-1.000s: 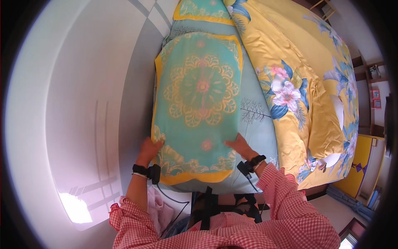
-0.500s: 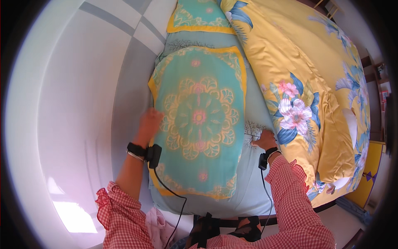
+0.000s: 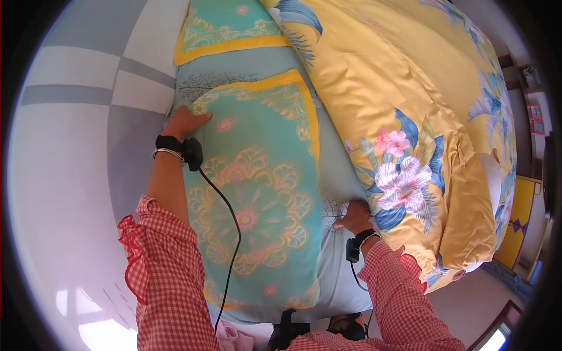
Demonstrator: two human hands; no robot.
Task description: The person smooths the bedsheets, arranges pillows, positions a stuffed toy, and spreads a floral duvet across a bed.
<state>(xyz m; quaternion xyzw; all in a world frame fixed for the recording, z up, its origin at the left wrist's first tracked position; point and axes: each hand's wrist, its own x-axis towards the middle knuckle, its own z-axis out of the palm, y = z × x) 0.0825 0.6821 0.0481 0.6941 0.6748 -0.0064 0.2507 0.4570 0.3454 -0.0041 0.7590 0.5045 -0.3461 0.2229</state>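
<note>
A green pillow towel (image 3: 252, 187) with a yellow border and a pale flower pattern lies over the nearer end of the grey-green bed sheet (image 3: 336, 281). My left hand (image 3: 182, 121) is closed at its far left corner, the thumb stretched over the cloth and the other fingers bent at the edge, partly hidden. To the right, my right hand (image 3: 354, 217) rests open on the sheet between the towel and the yellow floral quilt (image 3: 404, 82), thumb apart. Each wrist carries a black band with a small cabled device.
Another green towel (image 3: 234, 29) lies farther up the bed. A white and grey wall (image 3: 64, 152) stands along the left side. Shelves and a yellow cabinet door (image 3: 515, 219) are at the far right. Pink cloth (image 3: 234, 336) shows below the bed's near edge.
My left hand has moved away from me, from the towel's left side to its far left corner. The view has shifted, and my right hand stays by the quilt.
</note>
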